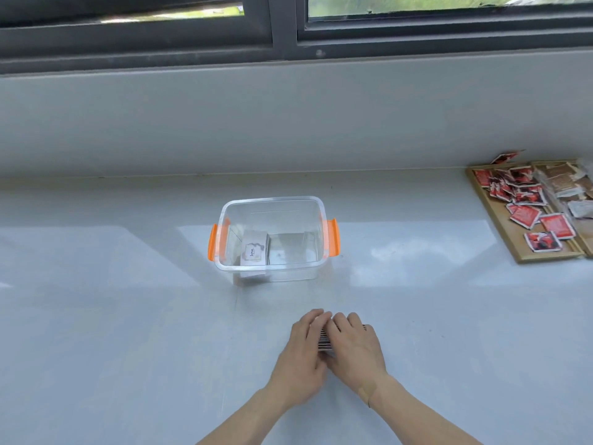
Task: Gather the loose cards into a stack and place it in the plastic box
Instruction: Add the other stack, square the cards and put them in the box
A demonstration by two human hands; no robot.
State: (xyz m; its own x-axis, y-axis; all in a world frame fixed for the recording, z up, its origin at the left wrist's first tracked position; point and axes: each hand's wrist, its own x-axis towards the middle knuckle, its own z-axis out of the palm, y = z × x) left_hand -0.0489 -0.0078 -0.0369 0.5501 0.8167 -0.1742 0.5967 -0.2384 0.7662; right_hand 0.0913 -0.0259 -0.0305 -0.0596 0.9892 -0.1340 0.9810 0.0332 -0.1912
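A clear plastic box (316, 207) with orange side clips stands open on the white counter, ahead of my hands. Inside it, at the left, lies a stack of cards (254, 250) with a white card reading "love" on top. Closer to me, my left hand (303, 354) and my right hand (354, 346) press together around another stack of cards (324, 341) on the counter. Only the striped edges of that stack show between my fingers; my hands hide the remainder.
A wooden tray (500, 220) at the far right holds several red and brown sachets. A raised ledge and a dark window frame run along the back. The white counter (128, 316) stretches wide on the left.
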